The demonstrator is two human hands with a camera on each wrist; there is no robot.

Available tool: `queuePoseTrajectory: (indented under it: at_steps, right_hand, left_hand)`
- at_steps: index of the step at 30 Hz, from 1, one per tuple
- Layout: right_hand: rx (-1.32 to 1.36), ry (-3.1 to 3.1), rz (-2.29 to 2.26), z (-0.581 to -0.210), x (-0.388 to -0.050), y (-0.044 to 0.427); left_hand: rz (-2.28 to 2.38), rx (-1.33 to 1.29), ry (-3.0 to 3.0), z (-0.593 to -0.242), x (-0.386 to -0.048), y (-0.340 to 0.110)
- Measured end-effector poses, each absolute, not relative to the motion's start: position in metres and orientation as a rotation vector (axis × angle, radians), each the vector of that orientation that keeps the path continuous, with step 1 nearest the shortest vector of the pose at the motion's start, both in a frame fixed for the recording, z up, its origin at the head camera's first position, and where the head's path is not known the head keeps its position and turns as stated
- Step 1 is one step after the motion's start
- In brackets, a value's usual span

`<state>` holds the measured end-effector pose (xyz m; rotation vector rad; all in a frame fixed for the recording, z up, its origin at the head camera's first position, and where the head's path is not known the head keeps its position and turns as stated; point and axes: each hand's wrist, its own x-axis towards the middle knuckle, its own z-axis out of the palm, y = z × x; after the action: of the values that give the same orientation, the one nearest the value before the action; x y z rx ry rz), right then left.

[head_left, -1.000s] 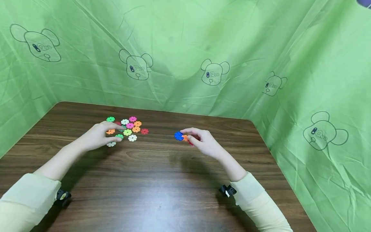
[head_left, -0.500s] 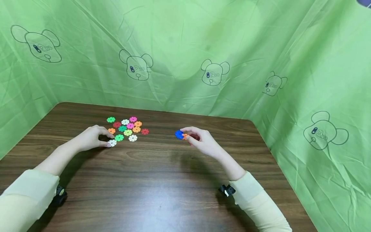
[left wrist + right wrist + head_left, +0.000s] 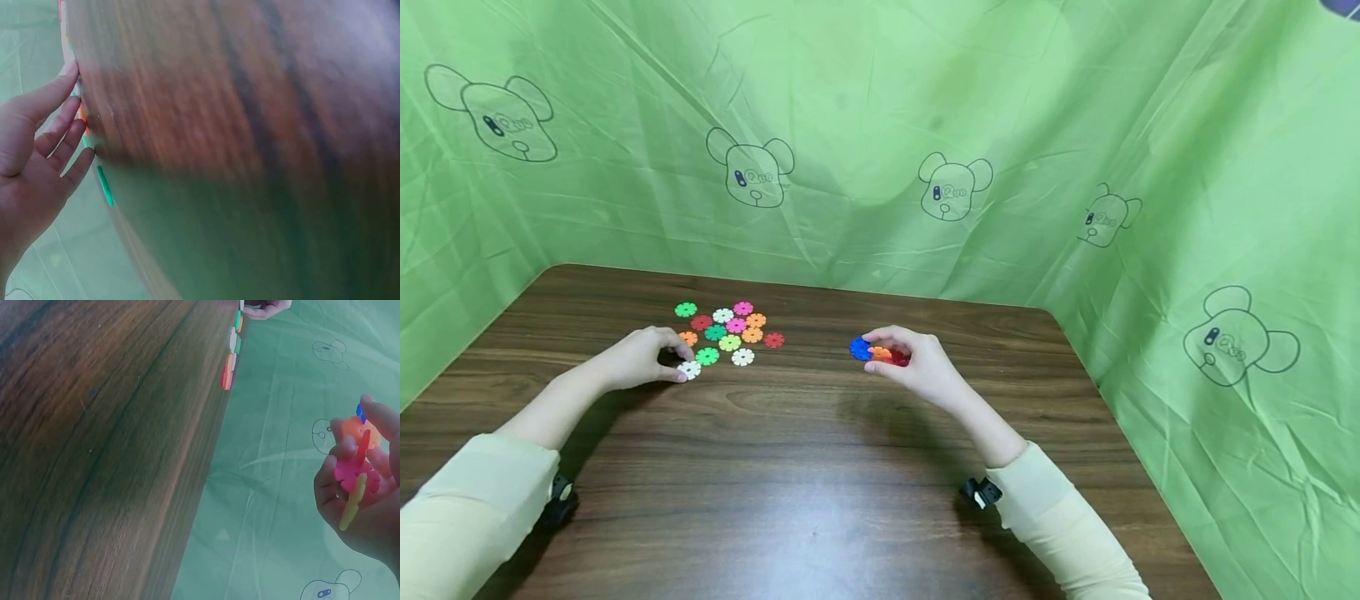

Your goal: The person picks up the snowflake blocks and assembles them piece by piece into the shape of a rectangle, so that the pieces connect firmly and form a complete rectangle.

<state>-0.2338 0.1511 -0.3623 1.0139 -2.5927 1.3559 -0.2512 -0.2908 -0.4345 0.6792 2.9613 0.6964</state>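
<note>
Head view — left hand [image 3: 643,358] pinches white disc [image 3: 691,369], right hand [image 3: 931,368], linked discs [image 3: 880,353] — curtain lettering [image 3: 764,177] starts "Q".

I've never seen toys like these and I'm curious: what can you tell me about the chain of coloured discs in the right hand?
The chain shows blue, orange, red, pink and yellow discs, thin, notched like flowers, and plastic-looking. They appear slotted together, neighbours turned at angles to each other. The right hand holds it between thumb and fingers, its blue end jutting past the fingertips toward the person's left. It seems raised above the table.
</note>
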Motion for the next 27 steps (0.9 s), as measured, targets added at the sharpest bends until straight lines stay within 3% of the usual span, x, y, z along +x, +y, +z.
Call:
queuePoseTrajectory:
  at_steps: [13, 27]
  right_hand:
    - [1.025, -2.569, 1.339, -0.361, -0.232, 0.150]
    - [0.998, -2.579, 1.330, -0.361, -0.232, 0.150]
  left_hand:
    - [0.743, 0.716, 3.010, -0.429, -0.249, -0.279]
    - [0.984, 0.681, 3.181, -0.391, -0.234, -0.240]
